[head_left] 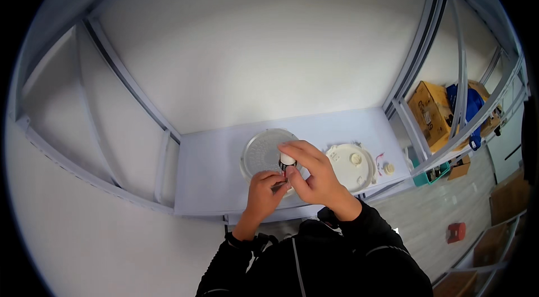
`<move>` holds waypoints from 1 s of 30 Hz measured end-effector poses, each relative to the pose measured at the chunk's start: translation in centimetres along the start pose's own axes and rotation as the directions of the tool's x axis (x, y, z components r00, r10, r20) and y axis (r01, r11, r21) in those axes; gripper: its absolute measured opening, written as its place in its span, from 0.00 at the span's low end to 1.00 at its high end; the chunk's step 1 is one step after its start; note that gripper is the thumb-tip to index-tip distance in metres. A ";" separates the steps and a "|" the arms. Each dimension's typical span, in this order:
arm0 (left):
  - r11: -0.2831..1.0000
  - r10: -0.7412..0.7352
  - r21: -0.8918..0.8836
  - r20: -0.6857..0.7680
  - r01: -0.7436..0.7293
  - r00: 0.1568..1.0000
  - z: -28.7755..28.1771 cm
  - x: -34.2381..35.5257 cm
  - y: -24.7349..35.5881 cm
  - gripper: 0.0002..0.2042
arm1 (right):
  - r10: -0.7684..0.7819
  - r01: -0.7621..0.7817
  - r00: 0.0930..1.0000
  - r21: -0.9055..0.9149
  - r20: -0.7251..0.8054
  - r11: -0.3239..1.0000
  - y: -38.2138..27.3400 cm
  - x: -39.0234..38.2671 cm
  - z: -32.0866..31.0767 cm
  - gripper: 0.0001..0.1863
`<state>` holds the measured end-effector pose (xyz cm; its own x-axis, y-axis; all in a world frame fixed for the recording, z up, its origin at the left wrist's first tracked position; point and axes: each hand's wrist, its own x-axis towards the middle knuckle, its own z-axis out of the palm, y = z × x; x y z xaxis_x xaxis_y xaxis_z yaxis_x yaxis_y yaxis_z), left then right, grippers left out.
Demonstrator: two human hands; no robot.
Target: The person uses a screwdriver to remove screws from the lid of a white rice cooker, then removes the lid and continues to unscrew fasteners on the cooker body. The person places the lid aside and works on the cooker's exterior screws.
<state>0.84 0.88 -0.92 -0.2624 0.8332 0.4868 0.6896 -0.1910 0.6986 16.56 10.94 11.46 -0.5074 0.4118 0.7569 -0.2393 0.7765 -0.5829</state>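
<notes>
My right hand (pixel 314 170) is closed around a small white-capped part (pixel 287 160) held above the white table (pixel 213 168). My left hand (pixel 266 187) pinches the lower, darker end of the same part from the left, with a thin grey piece between its fingers. Both hands hover over a round translucent ribbed cover (pixel 263 153) lying flat on the table. To the right lies a round white base plate (pixel 351 165) with a small knob in its middle.
A small white round piece (pixel 388 168) and a short red-marked bit lie at the table's right end. White panels and metal frame bars enclose the table. Cardboard boxes and a blue bag (pixel 469 103) stand on the floor at right, with a red object (pixel 456 232).
</notes>
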 end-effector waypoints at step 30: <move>0.935 0.088 0.341 0.043 -0.097 0.995 -0.5 1.1 2.9 0.06 | 0.103 -0.103 0.992 0.007 0.080 0.995 1.0 -0.2 -1.1 0.29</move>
<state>2.26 0.97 1.92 -0.1716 0.8346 0.5235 0.9006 -0.0825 0.4267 17.29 12.17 11.04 -0.5935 0.4500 0.6672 -0.1913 0.7264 -0.6601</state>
